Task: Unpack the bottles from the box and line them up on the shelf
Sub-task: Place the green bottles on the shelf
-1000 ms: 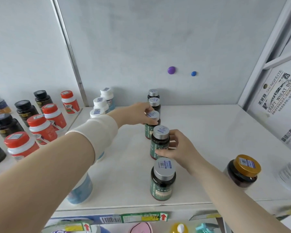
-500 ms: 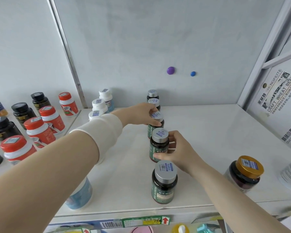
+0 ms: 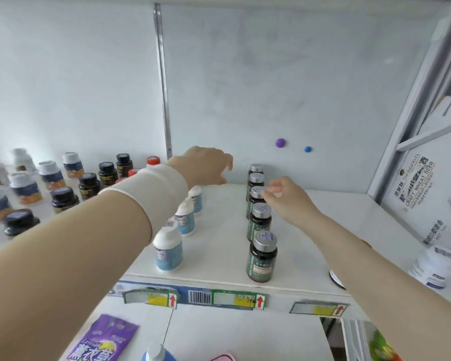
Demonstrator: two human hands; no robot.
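Five dark silver-capped bottles (image 3: 262, 259) stand upright in one file on the shelf (image 3: 219, 246), running from its front edge to the back wall, right of its middle. The right hand (image 3: 288, 199) is beside the third cap with loose, blurred fingers gripping nothing, contact unclear. The left hand (image 3: 206, 166), white wristband (image 3: 151, 196) on its arm, hangs relaxed and empty near the back edge, above a white-capped blue-label row (image 3: 168, 250).
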